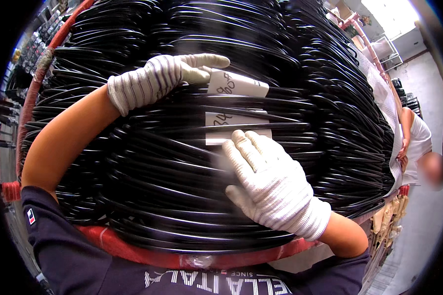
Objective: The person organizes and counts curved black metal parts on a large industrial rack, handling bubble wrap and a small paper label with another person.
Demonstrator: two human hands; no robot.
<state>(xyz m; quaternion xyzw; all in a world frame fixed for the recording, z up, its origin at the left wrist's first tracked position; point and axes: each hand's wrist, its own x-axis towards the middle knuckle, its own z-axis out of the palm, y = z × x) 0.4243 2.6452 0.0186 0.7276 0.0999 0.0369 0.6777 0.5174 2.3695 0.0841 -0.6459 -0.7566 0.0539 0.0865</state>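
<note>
Rows of glossy black cables or thin tubes (172, 206), bent in long arcs, fill the large bin in front of me. My left hand (177, 73), in a striped white knit glove, reaches across them with its fingers stretched out. Its fingertips are beside a white paper tag (241, 86) with handwriting, and whether they touch it I cannot tell. Just below, a second white tag (221, 136) lies partly under several black strands. My right hand (275, 187), gloved alike, rests palm down over the strands, fingers spread, with its fingertips at the lower edge of that second tag.
A red wrapped rim (147, 253) curves between my body and the strands, and a red rail (34, 93) runs up the left side. White sheeting (379, 93) lines the right edge. Beyond it, at the far right, is another person (421, 135) in a white shirt.
</note>
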